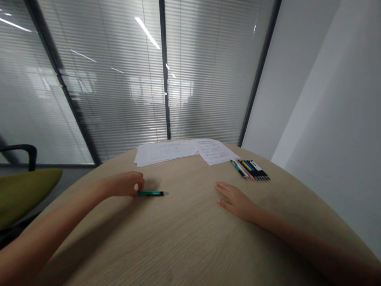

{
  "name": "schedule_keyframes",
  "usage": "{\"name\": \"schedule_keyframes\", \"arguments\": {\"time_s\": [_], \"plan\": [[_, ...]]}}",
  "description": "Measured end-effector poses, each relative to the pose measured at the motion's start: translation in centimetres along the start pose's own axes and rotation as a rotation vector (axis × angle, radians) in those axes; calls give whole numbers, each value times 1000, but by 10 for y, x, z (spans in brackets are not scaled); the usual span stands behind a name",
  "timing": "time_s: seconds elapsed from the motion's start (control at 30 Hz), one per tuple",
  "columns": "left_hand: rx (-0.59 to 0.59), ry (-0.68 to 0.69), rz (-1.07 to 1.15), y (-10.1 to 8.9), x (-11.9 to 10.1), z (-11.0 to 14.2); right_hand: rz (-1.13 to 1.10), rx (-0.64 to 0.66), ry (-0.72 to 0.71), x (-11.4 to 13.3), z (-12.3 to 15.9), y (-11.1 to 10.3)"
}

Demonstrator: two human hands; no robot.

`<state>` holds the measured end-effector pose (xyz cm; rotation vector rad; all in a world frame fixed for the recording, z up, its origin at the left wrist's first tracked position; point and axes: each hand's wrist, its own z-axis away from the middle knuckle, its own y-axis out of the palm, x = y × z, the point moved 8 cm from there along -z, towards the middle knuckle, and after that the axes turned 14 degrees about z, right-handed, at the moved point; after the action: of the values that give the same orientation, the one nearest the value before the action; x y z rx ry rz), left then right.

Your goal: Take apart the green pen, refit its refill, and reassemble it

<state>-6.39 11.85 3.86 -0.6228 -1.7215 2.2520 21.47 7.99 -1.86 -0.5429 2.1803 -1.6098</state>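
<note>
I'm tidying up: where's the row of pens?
In the head view, the row of pens lies centre-right, beyond the right hand, beside the printed sheet.

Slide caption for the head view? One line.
Left hand pinches one end of a green pen; open right hand near a row of pens on the table, papers beyond.

"What sort of place is this?"
"An office, judging by the glass partition (119, 51) with its blinds (205, 115) and the green chair (26, 190)."
"And the worktop (184, 230)?"
"Wood-grained, carrying printed sheets (169, 151) and a row of pens (252, 170)."
</note>
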Motion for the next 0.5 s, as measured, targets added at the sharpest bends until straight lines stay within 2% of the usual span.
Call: {"name": "schedule_keyframes", "arguments": {"time_s": [0.1, 0.2, 0.27, 0.4, 0.43, 0.5], "plan": [[-20, 40, 54, -2, -12, -2, 3, 8, 5, 1, 0, -2], [-125, 171, 283, -10, -34, -5, 7, 29, 7, 3, -1, -4], [-237, 254, 571, -16, -48, -5, 12, 42, 10, 3, -2, -4], [-317, 308, 1251, -11, -69, -5, 14, 61, 19, 4, -2, -3], [-311, 330, 1405, -8, -75, -4, 14, 65, 22, 3, -2, -2], [-222, 355, 1669, 0, -89, -2, 12, 67, 21, 3, -1, -2]]}}
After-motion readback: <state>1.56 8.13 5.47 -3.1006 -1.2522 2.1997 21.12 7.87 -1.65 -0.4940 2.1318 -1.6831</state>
